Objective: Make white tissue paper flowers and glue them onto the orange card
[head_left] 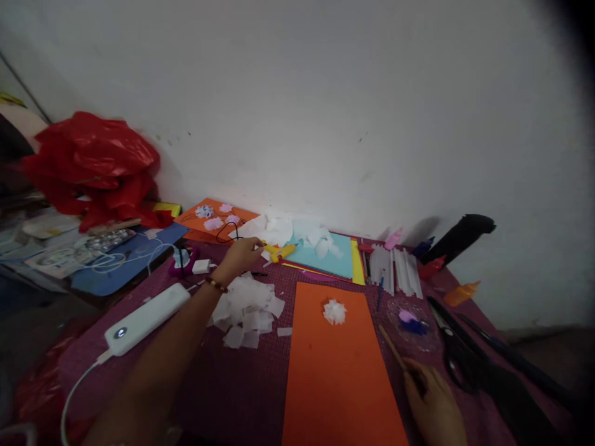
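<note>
My left hand [245,254] stretches forward over the table, its fingers closed at the rear end of a yellow glue gun [281,252]. The glue gun's tip points right, beside a stack of coloured sheets. In my right hand [433,399], near the front right, is a thin wooden stick [392,345], its tip pointing up and left. Between my hands lies an orange sheet [341,371] bearing a white ruffled paper flower [334,311]. A heap of small white paper pieces [248,303] lies left of the sheet, below my left wrist.
A white power bank [146,319] with a cable lies left. Black scissors [453,353], a clear dish [413,325], white sticks [395,271] and an orange tube [462,293] are right. Behind are light blue paper [320,257], an orange sheet with flowers [198,234] and a red bag [102,155].
</note>
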Tool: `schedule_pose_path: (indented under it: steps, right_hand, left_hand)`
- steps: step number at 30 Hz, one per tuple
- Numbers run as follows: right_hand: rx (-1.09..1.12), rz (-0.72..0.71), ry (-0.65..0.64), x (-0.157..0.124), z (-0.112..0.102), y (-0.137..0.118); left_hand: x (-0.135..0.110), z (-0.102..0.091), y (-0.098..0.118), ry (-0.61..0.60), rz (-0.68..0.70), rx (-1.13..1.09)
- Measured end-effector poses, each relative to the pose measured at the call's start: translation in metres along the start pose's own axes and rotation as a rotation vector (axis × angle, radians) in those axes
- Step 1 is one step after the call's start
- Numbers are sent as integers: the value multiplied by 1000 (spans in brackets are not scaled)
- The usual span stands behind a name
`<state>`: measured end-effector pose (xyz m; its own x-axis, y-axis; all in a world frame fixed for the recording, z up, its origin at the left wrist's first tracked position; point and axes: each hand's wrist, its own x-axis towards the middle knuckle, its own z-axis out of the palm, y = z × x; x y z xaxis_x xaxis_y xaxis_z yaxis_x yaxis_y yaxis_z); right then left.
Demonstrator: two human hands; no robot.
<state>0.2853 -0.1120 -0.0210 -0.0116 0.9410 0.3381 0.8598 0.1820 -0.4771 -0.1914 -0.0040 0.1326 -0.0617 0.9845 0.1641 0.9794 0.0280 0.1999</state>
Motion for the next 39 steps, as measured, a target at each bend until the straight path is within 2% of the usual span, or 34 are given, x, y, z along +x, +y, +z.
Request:
schedule_pose_path:
  steps: [4,7,10,15,20,26,30,32,35,39]
  right_hand:
    - [24,37,6,-1,-1,-1]
    - [26,50,10,-1,-2,-4]
    - [30,60,19,-2,-2,-8]
    - [56,86,23,-3,-4,-12]
    - [68,78,34,-5,-5,-14]
    - [82,80,84,-6,-7,-17]
    - [103,65,132,-6,-10,-17]
    - [139,52,200,-6,-13,-21]
    - [275,48,275,-9,-18,-34]
    - [504,48,185,-16,-22,-66]
  left_hand:
    - [47,34,-15,-63,67,90]
    - [69,55,-22,-101,147,147]
    - [84,67,-27,-148,231,180]
    - [99,71,-35,-206,340,217]
    - [97,52,-38,-205,435,265]
    - [74,-1,-29,-91,479,304]
    - [45,-42,-12,79,524,357]
    - [23,-59,4,161,539,379]
    - [-18,-73,36,192,541,359]
    - [-77,-81,80,205,532,201]
